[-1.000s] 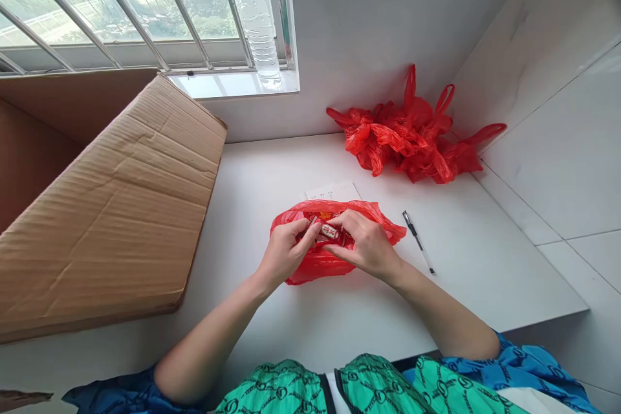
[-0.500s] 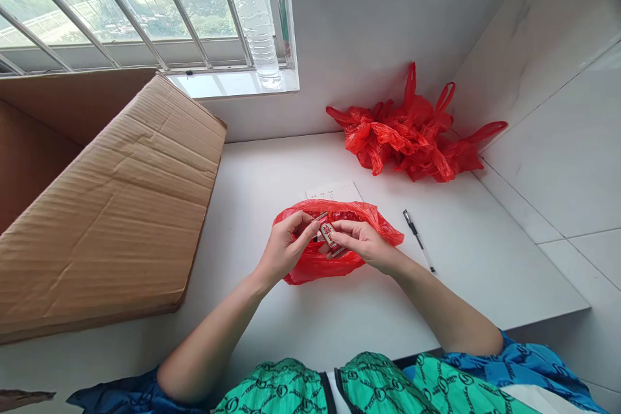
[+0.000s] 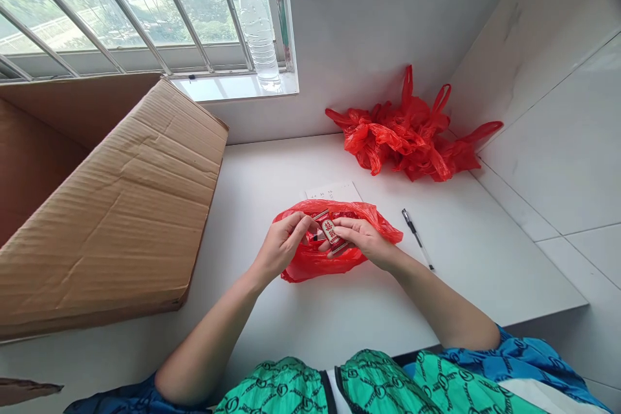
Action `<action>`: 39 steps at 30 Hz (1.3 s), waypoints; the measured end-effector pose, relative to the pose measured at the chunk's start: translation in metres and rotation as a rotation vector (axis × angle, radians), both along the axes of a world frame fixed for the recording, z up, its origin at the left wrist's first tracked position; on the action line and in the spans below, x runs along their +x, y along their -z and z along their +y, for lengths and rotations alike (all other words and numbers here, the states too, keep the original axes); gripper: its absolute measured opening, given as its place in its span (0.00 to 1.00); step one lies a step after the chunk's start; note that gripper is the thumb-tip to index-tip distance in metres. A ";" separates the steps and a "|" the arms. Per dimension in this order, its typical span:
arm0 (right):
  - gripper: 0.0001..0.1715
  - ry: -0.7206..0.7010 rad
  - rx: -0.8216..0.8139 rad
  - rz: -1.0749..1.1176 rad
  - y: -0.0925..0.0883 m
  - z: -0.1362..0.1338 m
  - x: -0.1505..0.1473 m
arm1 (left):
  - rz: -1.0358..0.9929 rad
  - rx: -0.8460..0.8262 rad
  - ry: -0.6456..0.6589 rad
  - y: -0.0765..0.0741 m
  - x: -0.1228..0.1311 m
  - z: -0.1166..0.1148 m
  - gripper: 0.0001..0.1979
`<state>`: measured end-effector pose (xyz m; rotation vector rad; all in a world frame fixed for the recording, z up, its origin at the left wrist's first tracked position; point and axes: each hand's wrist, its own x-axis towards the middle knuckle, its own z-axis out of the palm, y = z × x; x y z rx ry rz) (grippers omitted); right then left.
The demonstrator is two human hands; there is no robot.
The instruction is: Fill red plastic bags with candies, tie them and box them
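Observation:
A red plastic bag (image 3: 310, 263) lies open on the white counter (image 3: 369, 310) in front of me. Over its mouth my right hand (image 3: 367, 242) pinches a small red and white packet (image 3: 330, 233), held tilted. My left hand (image 3: 283, 247) is closed at the bag's left edge, its fingertips touching the packet's left end and the bag's rim. More small red items show inside the bag, partly hidden by my fingers.
A large open cardboard box (image 3: 111, 207) fills the left. A heap of red plastic bags (image 3: 410, 136) sits at the back right corner. A pen (image 3: 417, 239) lies right of the bag, a paper sheet (image 3: 334, 191) behind it. A water bottle (image 3: 257, 19) stands on the windowsill.
The packet has been lifted out of the bag's mouth and turned from lying flat to tilted. My right hand drew back from over the bag towards its right side.

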<state>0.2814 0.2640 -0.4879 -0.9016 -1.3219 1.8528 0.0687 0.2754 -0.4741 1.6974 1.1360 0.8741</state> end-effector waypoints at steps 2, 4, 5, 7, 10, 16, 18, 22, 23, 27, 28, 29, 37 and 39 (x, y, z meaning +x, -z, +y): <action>0.27 0.011 -0.021 -0.006 0.002 0.001 0.000 | 0.023 0.022 0.004 -0.001 -0.002 0.000 0.16; 0.28 0.011 -0.037 -0.011 0.003 0.001 -0.001 | 0.030 0.033 0.015 -0.001 -0.003 0.000 0.14; 0.29 0.009 -0.039 -0.010 0.003 0.001 -0.001 | 0.032 0.036 0.018 -0.001 -0.003 -0.001 0.14; 0.28 0.004 -0.039 -0.006 0.002 0.001 -0.002 | 0.031 0.043 0.016 0.000 -0.002 -0.001 0.13; 0.27 -0.003 -0.031 0.004 0.002 0.001 -0.002 | 0.022 0.046 0.017 0.001 -0.002 -0.001 0.13; 0.28 -0.011 -0.045 -0.019 0.003 0.001 -0.002 | 0.031 0.058 0.024 0.002 -0.002 -0.001 0.14; 0.27 -0.002 -0.034 -0.010 0.003 0.000 -0.003 | 0.052 0.069 0.032 0.002 -0.002 -0.001 0.14; 0.20 0.038 0.120 -0.045 0.000 -0.001 -0.002 | 0.116 0.119 -0.003 0.001 -0.010 0.000 0.13; 0.18 0.057 0.206 -0.111 -0.002 -0.002 -0.001 | 0.135 0.141 -0.031 0.000 -0.014 0.000 0.13; 0.28 0.205 0.558 -0.564 -0.017 -0.011 0.016 | 0.216 0.230 -0.178 -0.003 -0.038 -0.003 0.12; 0.33 0.224 0.601 -0.642 -0.022 -0.016 0.023 | 0.241 0.245 -0.202 -0.004 -0.045 -0.007 0.12; 0.38 0.229 0.620 -0.683 -0.027 -0.022 0.031 | 0.272 0.255 -0.216 -0.004 -0.052 -0.011 0.12; 0.14 0.634 0.913 -0.862 -0.043 -0.046 0.080 | 0.618 0.288 -0.001 0.002 -0.077 -0.053 0.17; 0.22 0.579 0.970 -1.016 -0.042 -0.042 0.078 | 0.701 0.355 0.051 0.004 -0.069 -0.054 0.17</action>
